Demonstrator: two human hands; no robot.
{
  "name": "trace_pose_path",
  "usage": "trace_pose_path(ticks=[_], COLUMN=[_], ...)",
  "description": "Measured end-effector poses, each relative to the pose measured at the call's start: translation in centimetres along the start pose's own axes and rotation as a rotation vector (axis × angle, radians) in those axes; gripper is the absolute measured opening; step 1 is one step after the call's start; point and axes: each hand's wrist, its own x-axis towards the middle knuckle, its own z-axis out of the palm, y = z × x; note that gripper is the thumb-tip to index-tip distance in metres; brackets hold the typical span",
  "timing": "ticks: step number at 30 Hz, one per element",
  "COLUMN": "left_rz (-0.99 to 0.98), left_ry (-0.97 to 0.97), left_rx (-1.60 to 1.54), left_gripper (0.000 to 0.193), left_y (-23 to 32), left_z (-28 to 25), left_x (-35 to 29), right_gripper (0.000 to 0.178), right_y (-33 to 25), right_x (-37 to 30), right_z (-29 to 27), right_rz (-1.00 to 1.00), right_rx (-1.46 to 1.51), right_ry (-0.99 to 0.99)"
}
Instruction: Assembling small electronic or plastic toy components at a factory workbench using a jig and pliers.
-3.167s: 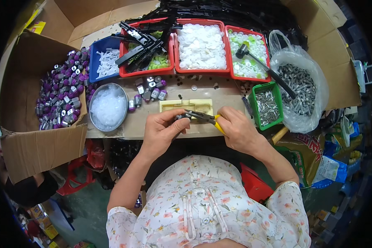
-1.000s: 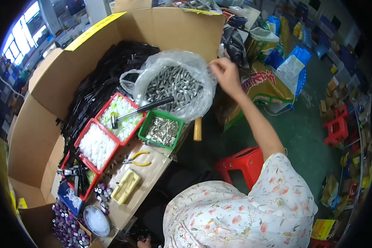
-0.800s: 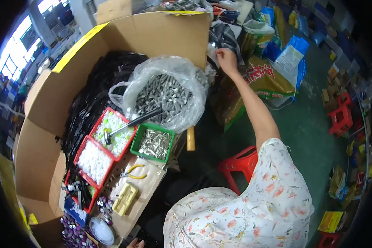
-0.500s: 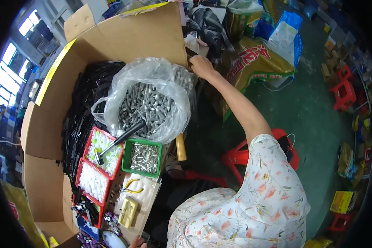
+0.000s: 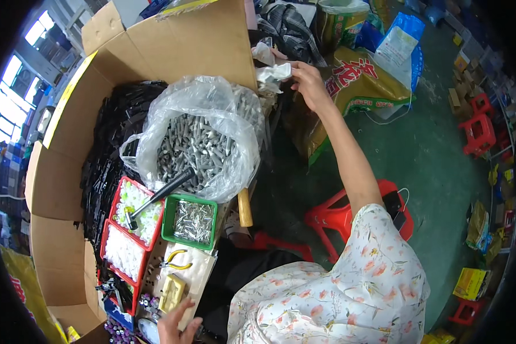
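My right hand (image 5: 312,86) is stretched out past the corner of the cardboard box, fingers pinched on a crumpled white cloth (image 5: 274,77), perhaps tissue. Low in the view, my left hand (image 5: 176,327) has its fingers apart and holds nothing. It is nearest a pale yellow block-shaped fixture (image 5: 172,292) on a light board. Yellow-handled pliers (image 5: 179,261) lie just beyond that fixture. A hammer (image 5: 160,195) rests with its head over a red tray (image 5: 137,209) of white and greenish small parts and its black handle on a plastic bag (image 5: 235,183) of grey pieces.
A green tray (image 5: 216,221) holds small metal pins. Black strips (image 5: 112,149) fill part of the cardboard box (image 5: 195,43). A wooden handle (image 5: 245,207) sticks out at the bench edge. A red stool (image 5: 332,215) and a gold-green sack (image 5: 350,74) stand on the floor.
My right hand has moved right from the box corner and now has the white cloth in it. My left hand has come further into view, near the yellow fixture.
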Motion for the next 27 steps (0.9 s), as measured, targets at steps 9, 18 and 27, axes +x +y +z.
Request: trace_pose_path(ticks=[9,18,27], left_rz=[0.511,0.502,0.462], left_ry=[0.236,0.201,-0.004], left_rx=[0.363,-0.419,-0.791], left_gripper=[0.061,0.049,0.084], left_y=[5.7,0.7,1.9], left_z=[3.3,6.7,6.0], left_x=[14.9,14.7,10.8], right_gripper=[0.012,0.010,0.021], right_y=[-5.0,-3.8,-4.3], right_x=[-19.1,-21.4,-18.3], right_z=[17.4,25.3,24.7], right_rz=[-0.637,-0.855,-0.570], right_rx=[-0.299,-0.255,-0.342], right_ry=[-0.733,-0.560,-0.261])
